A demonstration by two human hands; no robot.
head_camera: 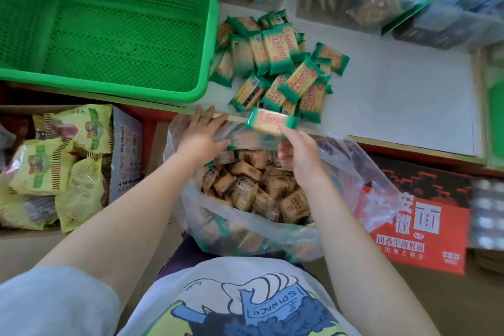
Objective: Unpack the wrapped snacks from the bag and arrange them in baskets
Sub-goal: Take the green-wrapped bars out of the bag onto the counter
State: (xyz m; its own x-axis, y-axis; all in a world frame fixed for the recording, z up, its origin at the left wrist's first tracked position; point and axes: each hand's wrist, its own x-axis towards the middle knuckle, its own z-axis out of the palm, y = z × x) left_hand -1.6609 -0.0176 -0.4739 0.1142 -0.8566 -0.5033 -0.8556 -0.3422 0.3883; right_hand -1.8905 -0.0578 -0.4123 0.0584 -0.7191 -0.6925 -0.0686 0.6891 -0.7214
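Snacks (275, 68) sit piled beside the basket (109, 84), which holds none; the bag (245, 229) looks mostly full. I see the right hand (302, 155) pinching 1 snack (270, 121), the left hand (201, 133) flat on the bag.

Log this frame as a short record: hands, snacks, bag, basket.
left hand: straight fingers on the far rim of the bag
right hand: pinches one green-wrapped snack over the bag's far edge
bag: clear plastic, open, many snacks inside
green basket: no snacks visible inside
snack pile: loose on the white shelf, right of the green basket
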